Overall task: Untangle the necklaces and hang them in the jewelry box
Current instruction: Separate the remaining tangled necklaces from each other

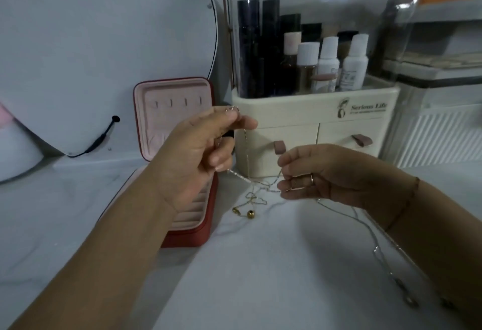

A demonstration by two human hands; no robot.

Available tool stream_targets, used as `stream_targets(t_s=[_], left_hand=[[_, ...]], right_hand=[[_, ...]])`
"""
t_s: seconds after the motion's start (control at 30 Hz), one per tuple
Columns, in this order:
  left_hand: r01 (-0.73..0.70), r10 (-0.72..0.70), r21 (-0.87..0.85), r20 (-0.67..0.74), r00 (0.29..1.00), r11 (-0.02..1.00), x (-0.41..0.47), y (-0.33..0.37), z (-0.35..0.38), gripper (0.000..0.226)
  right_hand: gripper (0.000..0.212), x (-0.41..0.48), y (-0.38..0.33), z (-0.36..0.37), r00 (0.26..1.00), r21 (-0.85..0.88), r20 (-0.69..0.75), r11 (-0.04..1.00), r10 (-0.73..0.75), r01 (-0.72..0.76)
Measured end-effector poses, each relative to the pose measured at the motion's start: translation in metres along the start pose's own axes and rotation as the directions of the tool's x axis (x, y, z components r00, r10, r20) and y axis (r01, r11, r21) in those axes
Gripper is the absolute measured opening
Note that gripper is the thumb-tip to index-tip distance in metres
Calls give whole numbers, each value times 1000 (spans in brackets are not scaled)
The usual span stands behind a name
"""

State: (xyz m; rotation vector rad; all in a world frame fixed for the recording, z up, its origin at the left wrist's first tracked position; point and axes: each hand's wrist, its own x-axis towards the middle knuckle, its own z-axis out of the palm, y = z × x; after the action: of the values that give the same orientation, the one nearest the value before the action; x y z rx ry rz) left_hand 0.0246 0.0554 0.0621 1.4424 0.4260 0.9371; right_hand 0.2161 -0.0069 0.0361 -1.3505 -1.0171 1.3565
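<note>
A red jewelry box point(156, 100) stands open on the white table, its pink lid upright with a row of small hooks point(178, 102). My left hand point(198, 152) is raised in front of the box and pinches a thin gold chain at its fingertips. My right hand point(315, 173) pinches the chains lower down, to the right. Between my hands hangs the tangle of necklaces point(257, 186), with loops and two gold beads point(243, 212) lying on the table. A silver chain point(378, 248) trails from my right hand along the table under my right forearm.
A cream cosmetic organizer point(313, 131) with drawers and a clear cover holds several bottles right behind my hands. A round mirror point(104, 42) with a black cable leans at the back left. A white radiator-like panel point(438, 136) is at the far right.
</note>
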Motion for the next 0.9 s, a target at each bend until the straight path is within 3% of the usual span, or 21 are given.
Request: stream_targets(t_s=[0.27, 0.4, 0.63, 0.8, 0.9], left_hand=[[36, -38, 217, 3, 999, 975, 4, 30, -3, 21], [46, -61, 277, 45, 997, 960, 7, 57, 2, 24], [53, -88, 364, 80, 993, 930, 1, 89, 15, 26], [20, -95, 597, 94, 991, 802, -5, 102, 22, 20], [-48, -100, 774, 142, 985, 631, -4, 107, 22, 26]], right_hand=[[15, -21, -2, 9, 984, 20, -11, 984, 180, -179], [11, -33, 9, 23, 963, 123, 7, 955, 270, -269], [25, -37, 23, 48, 972, 201, 69, 951, 226, -236], [14, -39, 28, 59, 982, 240, 25, 952, 189, -189], [11, -39, 30, 62, 984, 316, 6, 933, 180, -173]])
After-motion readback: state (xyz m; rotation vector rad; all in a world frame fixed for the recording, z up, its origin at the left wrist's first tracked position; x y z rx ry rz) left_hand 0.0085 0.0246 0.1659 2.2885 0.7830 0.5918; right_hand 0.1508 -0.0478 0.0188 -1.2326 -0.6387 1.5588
